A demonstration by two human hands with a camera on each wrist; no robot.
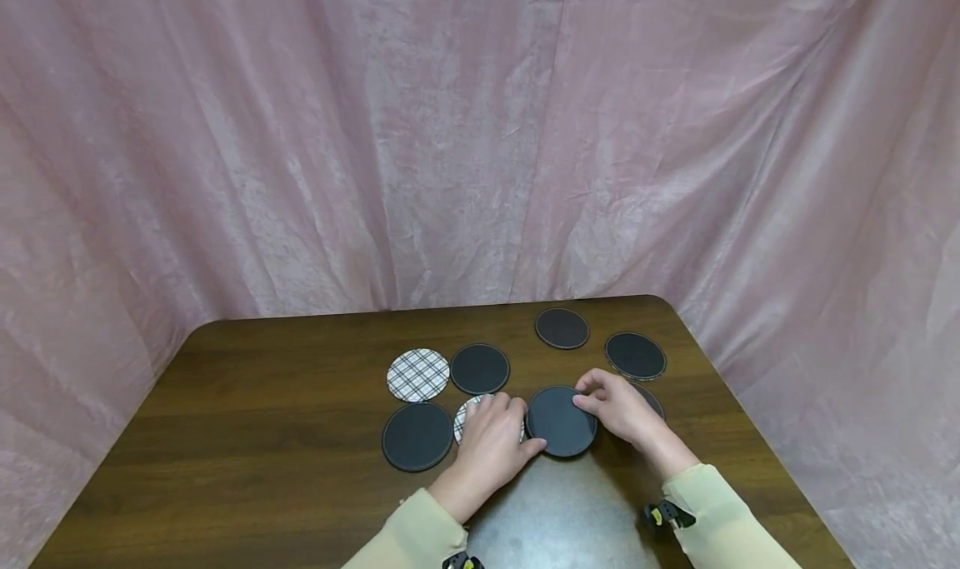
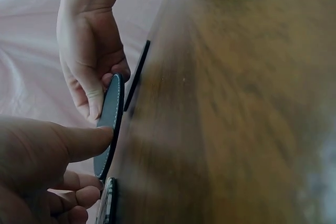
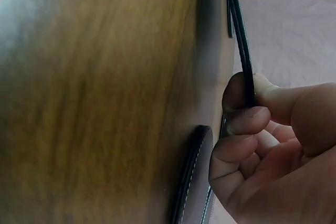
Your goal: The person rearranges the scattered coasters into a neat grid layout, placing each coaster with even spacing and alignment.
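Observation:
A round black coaster (image 1: 561, 421) with a stitched rim is tilted off the wooden table between both hands. My right hand (image 1: 621, 409) pinches its right edge between thumb and fingers. At its left edge, my left hand (image 1: 487, 442) holds it, thumb (image 2: 89, 142) against the rim and the other fingers curled. In the right wrist view the edge of the coaster (image 3: 242, 40) shows two thin layers. A white plaid coaster (image 1: 460, 421) lies partly hidden beneath the left hand. Partly covered by the right hand is another dark coaster (image 1: 651, 399).
Left of the hands lie a plaid coaster (image 1: 417, 375), a black coaster (image 1: 480, 369) and another black coaster (image 1: 417, 437). Farther right are a dark brown coaster (image 1: 562, 328) and a black coaster (image 1: 636, 356). A pink curtain (image 1: 465, 136) hangs behind the table (image 1: 262, 436).

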